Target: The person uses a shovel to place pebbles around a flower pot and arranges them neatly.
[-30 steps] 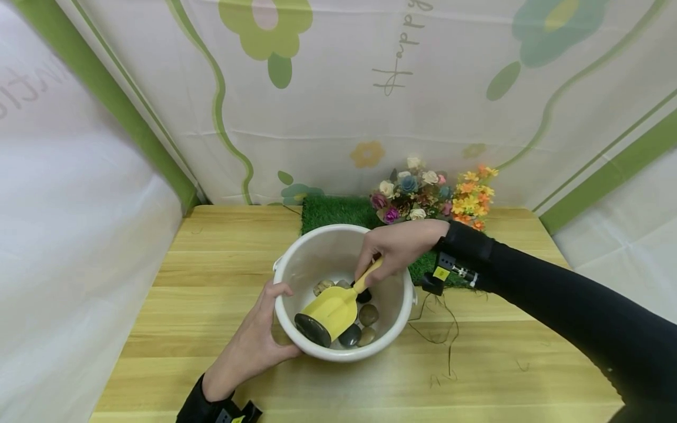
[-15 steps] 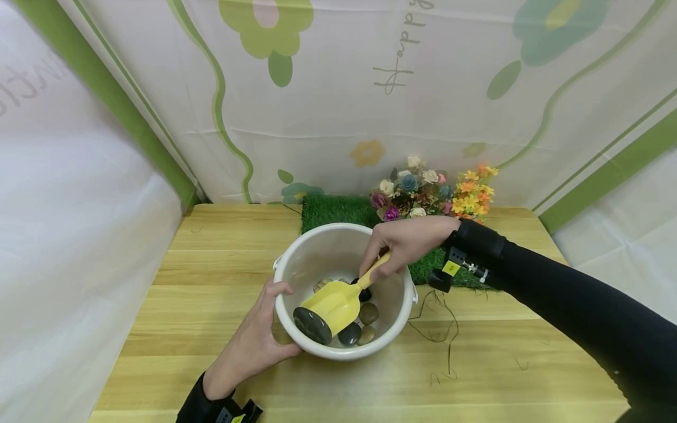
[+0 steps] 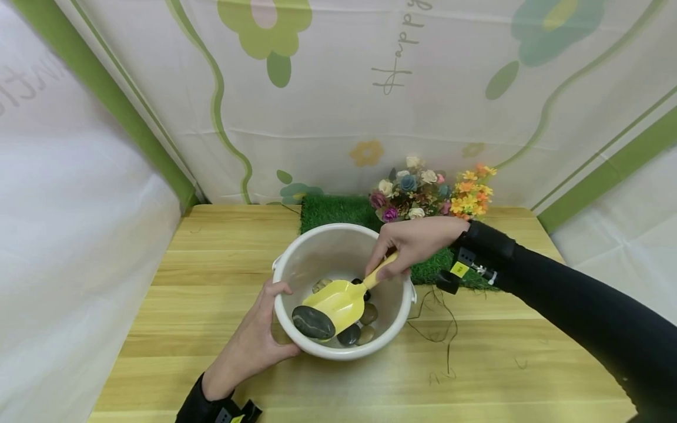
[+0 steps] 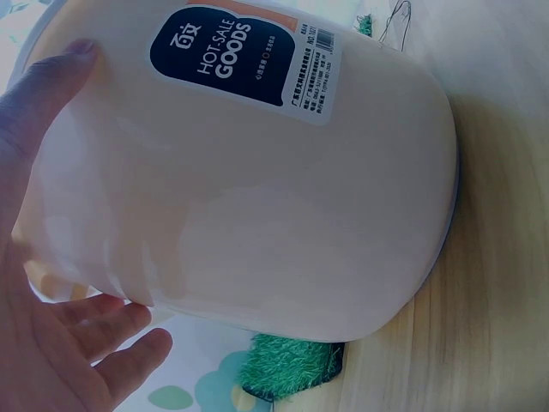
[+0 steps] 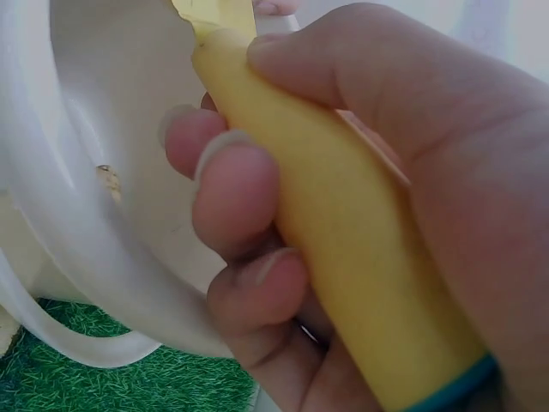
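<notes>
My right hand (image 3: pixel 415 244) grips the yellow handle of a toy shovel (image 3: pixel 338 302), its fingers wrapped round it in the right wrist view. The shovel's blade slants down toward the left inside a white bucket (image 3: pixel 317 249). A large dark stone (image 3: pixel 313 322) with a pale streak lies at the blade's front end, near the bucket's front left wall. Under and beside the blade, several smaller stones lie on the bucket's bottom, among them a black stone (image 3: pixel 349 335) and a brown stone (image 3: pixel 369 314). My left hand (image 3: pixel 259 335) holds the bucket's left rim, thumb against the outside wall.
Green artificial turf (image 3: pixel 335 210) lies behind the bucket on the wooden table (image 3: pixel 211 264). Mixed artificial roses (image 3: pixel 409 191) and orange-yellow flowers (image 3: pixel 472 194) stand there. Thin dark strands (image 3: pixel 446 335) lie right of the bucket. A label (image 4: pixel 249 56) marks its side.
My right hand has moved a little to the right, drawing the shovel with it. The large dark stone has tipped and shows more of its broad face. My left hand stays on the rim.
</notes>
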Tool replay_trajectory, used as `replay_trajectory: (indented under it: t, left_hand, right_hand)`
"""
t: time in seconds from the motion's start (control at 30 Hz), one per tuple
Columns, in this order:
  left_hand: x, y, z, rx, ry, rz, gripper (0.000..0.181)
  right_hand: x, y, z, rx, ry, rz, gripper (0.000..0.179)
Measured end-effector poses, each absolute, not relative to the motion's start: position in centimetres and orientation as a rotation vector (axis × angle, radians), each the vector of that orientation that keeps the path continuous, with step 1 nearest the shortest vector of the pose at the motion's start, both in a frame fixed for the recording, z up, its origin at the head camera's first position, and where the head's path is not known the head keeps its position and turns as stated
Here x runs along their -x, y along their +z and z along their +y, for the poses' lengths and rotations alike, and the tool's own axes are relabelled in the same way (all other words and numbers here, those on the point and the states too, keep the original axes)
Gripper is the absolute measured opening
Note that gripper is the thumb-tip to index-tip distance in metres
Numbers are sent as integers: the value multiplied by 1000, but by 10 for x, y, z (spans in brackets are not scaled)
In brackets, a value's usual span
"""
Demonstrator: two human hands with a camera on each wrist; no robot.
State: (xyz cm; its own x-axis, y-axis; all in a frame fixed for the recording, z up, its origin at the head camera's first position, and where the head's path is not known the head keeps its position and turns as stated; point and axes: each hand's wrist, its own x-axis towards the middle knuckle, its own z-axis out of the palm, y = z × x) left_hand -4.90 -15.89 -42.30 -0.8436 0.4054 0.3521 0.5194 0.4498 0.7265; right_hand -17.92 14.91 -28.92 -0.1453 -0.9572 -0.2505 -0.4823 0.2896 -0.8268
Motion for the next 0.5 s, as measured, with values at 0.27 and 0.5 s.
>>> replay_trajectory:
  t: [0.27, 0.5]
  left_hand:
    - [49, -423, -159, 833, -1355, -2558, 84]
    - [49, -424, -159, 852, -1343, -2521, 84]
  right_hand:
    - [180, -294, 145, 1288, -749, 1739, 25]
    - [173, -279, 149, 1310, -810, 1763, 25]
